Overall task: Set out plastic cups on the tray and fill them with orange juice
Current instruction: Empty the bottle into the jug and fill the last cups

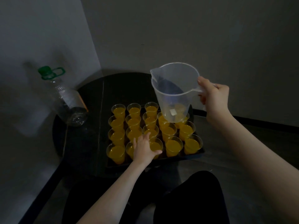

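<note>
In the head view, the right hand [213, 96] is gripping the handle of a clear plastic jug [174, 92], holding it upright and almost empty above the far right corner of the dark tray [199, 153], which is sitting on the round black table [90, 97]. The left hand [144, 148] is resting with fingers spread and relaxed across the plastic cups [174, 145] in the near row, every visible cup standing filled with orange juice. A clear bottle [68, 101] with a green cap is standing at the table's far left edge.
</note>
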